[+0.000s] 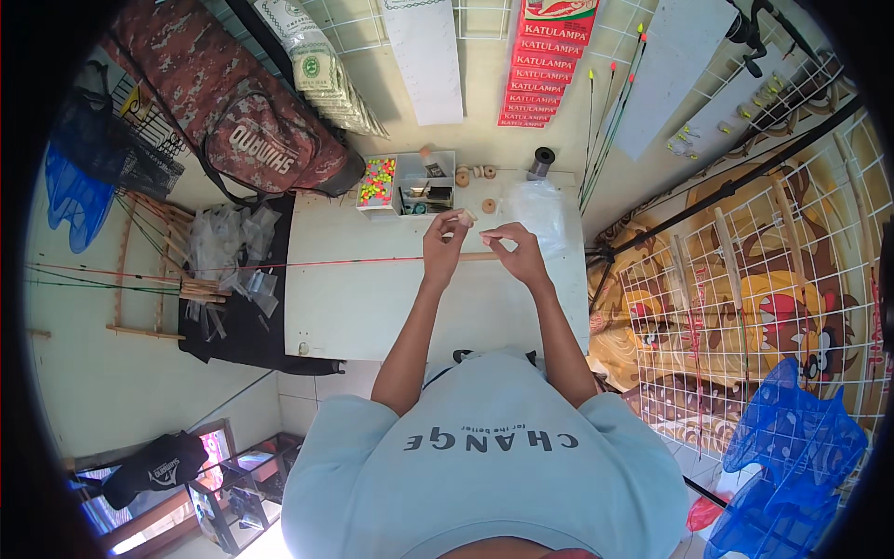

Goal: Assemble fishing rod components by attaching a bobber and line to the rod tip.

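Note:
My left hand is raised over the white table, its fingers closed round a small pale piece that looks like a little spool. Close beside it, my right hand pinches thumb against forefinger; what lies between the tips is too small to make out. Under both hands a thin red fishing rod runs across the table, with a light wooden handle at its right end. Just beyond my fingers, a wooden spool rests on the tabletop, and several more stand behind it.
The white table carries a divided box with bright beads and small tools, a dark thread spool and clear plastic bags. A camouflage rod bag leans at left. Wire grid racks with blue nets stand at right.

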Demonstrator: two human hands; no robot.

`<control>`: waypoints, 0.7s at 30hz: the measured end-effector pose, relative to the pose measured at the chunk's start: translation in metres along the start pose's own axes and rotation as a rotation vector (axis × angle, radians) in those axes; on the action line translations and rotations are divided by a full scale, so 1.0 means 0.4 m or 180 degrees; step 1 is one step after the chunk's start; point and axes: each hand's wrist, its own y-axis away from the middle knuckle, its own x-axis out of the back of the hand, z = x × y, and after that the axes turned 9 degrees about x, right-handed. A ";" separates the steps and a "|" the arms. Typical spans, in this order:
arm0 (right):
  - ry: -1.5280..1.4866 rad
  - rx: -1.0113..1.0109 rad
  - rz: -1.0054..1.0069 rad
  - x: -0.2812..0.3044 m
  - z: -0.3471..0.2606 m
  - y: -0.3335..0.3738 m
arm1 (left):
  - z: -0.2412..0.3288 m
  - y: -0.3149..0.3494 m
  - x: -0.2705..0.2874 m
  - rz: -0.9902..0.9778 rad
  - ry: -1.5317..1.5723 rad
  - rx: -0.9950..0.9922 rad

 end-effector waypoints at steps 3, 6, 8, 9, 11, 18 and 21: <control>0.0206 0.0380 -0.0141 0.005 -0.017 -0.009 | -0.010 -0.003 0.001 0.0110 -0.0119 -0.0129; 0.0313 0.0563 -0.0089 0.010 -0.018 -0.013 | -0.013 -0.003 0.006 0.0197 -0.0551 -0.0308; 0.0779 0.0678 -0.0074 0.019 -0.024 -0.016 | -0.016 0.002 0.011 0.0220 -0.1013 -0.0566; 0.0780 0.0620 -0.0040 0.019 -0.027 -0.018 | -0.016 0.002 0.016 0.0191 -0.1295 -0.0673; 0.0901 0.0563 -0.0043 0.024 -0.027 -0.024 | -0.007 0.009 0.018 0.0093 -0.1414 -0.0776; 0.1145 0.0657 0.0229 0.021 0.004 -0.027 | 0.000 0.024 0.022 -0.0593 -0.1543 -0.0958; 0.1090 0.0998 0.0280 0.015 0.017 -0.026 | 0.002 0.028 0.022 -0.0609 -0.1358 -0.0567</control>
